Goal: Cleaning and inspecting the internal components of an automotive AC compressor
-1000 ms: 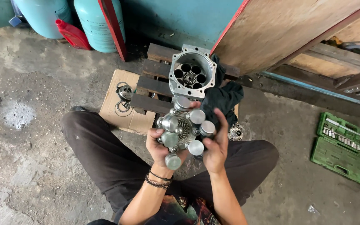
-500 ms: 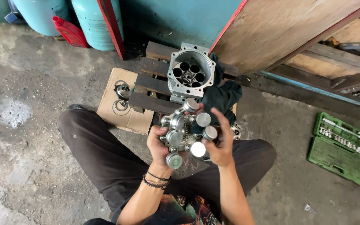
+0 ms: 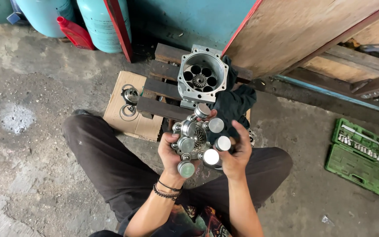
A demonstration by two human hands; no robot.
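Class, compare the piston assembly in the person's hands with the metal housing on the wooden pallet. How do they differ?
The piston assembly is held up by both hands; the metal housing rests on the wooden pallet. The assembly's round pistons stick outward; the housing shows hollow round bores. The assembly is open and spidery, the housing a solid block. Both are silvery metal.

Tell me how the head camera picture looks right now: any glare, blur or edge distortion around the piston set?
Head view: even, soft daylight with faint shadows; the piston set in the left hand and right hand is sharp, with bright glare on the flat piston tops; the housing bores sit in shadow; wide-angle bending shows at the edges, near the cylinders and socket case.
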